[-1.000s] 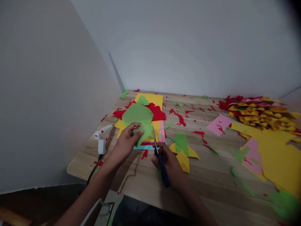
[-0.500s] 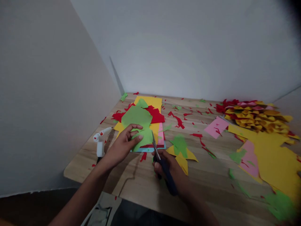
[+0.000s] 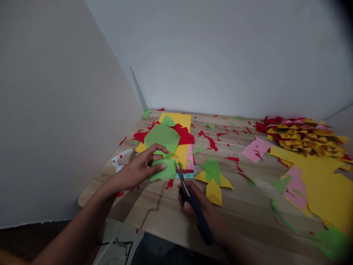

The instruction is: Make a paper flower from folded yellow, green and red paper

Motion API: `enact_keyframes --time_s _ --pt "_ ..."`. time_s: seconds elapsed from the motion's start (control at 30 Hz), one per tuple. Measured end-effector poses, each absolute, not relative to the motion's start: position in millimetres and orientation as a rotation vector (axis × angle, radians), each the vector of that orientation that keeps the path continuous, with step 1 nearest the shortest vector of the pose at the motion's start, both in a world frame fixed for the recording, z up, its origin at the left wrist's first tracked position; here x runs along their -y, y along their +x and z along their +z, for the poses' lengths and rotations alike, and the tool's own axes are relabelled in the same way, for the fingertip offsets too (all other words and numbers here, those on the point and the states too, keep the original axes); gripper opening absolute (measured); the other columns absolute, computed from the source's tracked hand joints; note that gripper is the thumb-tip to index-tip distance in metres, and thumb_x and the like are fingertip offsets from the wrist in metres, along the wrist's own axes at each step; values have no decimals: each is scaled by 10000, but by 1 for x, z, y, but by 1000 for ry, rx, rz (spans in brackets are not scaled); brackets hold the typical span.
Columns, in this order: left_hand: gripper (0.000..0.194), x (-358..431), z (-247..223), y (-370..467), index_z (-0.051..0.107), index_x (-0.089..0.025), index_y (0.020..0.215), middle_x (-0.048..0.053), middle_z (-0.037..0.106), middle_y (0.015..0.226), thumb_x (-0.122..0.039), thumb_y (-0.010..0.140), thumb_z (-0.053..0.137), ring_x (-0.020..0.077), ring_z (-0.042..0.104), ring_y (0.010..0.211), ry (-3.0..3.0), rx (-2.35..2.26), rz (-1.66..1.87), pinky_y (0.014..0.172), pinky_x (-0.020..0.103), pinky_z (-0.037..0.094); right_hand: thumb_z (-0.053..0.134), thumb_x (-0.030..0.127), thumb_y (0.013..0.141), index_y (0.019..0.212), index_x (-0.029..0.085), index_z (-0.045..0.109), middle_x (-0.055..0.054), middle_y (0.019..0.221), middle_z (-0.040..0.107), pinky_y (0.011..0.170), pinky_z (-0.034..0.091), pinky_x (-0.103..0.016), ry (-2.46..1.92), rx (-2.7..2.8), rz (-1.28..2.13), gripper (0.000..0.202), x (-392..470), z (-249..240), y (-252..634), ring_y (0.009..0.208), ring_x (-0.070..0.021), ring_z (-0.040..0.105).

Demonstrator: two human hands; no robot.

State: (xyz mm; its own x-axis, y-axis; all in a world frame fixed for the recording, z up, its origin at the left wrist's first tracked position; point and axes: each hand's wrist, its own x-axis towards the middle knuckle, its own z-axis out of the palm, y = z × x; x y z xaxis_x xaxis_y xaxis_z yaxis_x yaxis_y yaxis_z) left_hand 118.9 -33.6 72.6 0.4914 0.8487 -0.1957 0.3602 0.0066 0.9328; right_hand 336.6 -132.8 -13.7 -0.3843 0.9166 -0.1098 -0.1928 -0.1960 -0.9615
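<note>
Head view, left of centre: we see a white, pistol-shaped plastic glue gun [image 3: 118,160], its lower part hidden behind the left forearm. We judge that a backward swing of that arm could knock it over; whether it is hot, we cannot tell.

Near the middle, the left hand [image 3: 140,167] pinches a small, ragged-edged green paper piece [image 3: 168,174], thumb on its face, the supporting fingers mostly hidden. The sheet looks thin and limp, so a loose pinch could let it buckle or tear instead of cutting cleanly.

Behind it, upper middle of the table, lie a larger, rounded green paper sheet [image 3: 161,137] and a jagged red paper sheet [image 3: 184,134]; blades lowered carelessly could nick these too.

Just right of the held piece, the right hand [image 3: 206,207] grips a pair of dark-blue-handled metal scissors [image 3: 196,211], blades slightly parted, tips close to the paper's right edge. With the left thumb near that edge, a cut running too far left could catch skin.

Right of the scissors sits a folded yellow paper shape [image 3: 214,191], topped by a green paper scrap [image 3: 212,170]; a dropping elbow or wrist could crush its folds.
</note>
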Motion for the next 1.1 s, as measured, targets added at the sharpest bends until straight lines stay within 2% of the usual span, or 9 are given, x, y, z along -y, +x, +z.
enact_keyframes --time_s 0.13,0.23,0.3,0.37,0.47,0.57,0.77,0.93,1.1 --pt "363 35 71 116 476 -292 1199 -45 475 854 -416 900 641 87 394 639 1611 -1063 476 532 188 312 796 514 721 1008 224 579 62 724 477 433 406 -212 -1110 1118 1727 461 124 -15 326 512 -82 441" --pt "356 32 67 114 498 -283 1189 -53 480 811 -408 893 651 82 382 609 1616 -1086 511 513 180 302 771 515 734 999 226 560 90 659 442 342 343 -201 -1213 1038 1629 445 122 -21 328 399 -62 374" --pt "369 29 63 116 530 -257 1186 -61 480 749 -396 874 670 76 373 570 1594 -1126 602 486 171 291 720 546 794 1049 225 555 68 702 476 397 411 -216 -1221 1034 1561 442 124 -25 333 457 -81 441" --pt "419 25 57 122 558 -222 1203 -69 489 682 -380 841 698 73 398 536 1512 -1186 767 465 162 303 635 572 873 1124 228 549 16 817 544 570 514 -254 -1171 1074 1530 435 128 -28 336 626 -118 547" --pt "588 24 48 136 537 -189 1291 -66 559 651 -356 769 748 95 542 542 1257 -1227 965 525 183 444 552 576 934 1196 231 526 -37 954 589 758 529 -313 -1098 1139 1485 433 132 -29 332 807 -161 583" --pt "619 28 41 153 551 -186 1259 -62 607 638 -365 715 788 128 623 536 1067 -1185 999 558 231 521 573 541 933 1194 230 508 -32 925 596 750 517 -321 -1126 1230 1423 411 129 -25 323 784 -168 576" --pt "427 43 43 174 530 -197 802 -64 556 597 -479 673 822 116 566 480 1005 -1176 1089 422 221 508 629 453 905 1190 243 508 -33 983 615 814 482 -332 -1140 1255 1427 374 124 -13 314 881 -186 590" --pt "421 48 41 179 532 -179 755 -58 521 659 -508 714 792 82 490 514 1096 -1178 1153 394 184 479 631 410 901 1119 239 546 -26 946 628 795 478 -321 -1007 1185 1411 289 124 -13 307 849 -173 592" --pt "419 53 39 182 531 -180 785 -54 548 704 -480 705 812 75 496 549 1046 -1136 1112 442 170 476 696 396 856 1134 237 551 -13 891 632 704 480 -289 -1010 1053 1408 351 118 -14 302 779 -161 601"
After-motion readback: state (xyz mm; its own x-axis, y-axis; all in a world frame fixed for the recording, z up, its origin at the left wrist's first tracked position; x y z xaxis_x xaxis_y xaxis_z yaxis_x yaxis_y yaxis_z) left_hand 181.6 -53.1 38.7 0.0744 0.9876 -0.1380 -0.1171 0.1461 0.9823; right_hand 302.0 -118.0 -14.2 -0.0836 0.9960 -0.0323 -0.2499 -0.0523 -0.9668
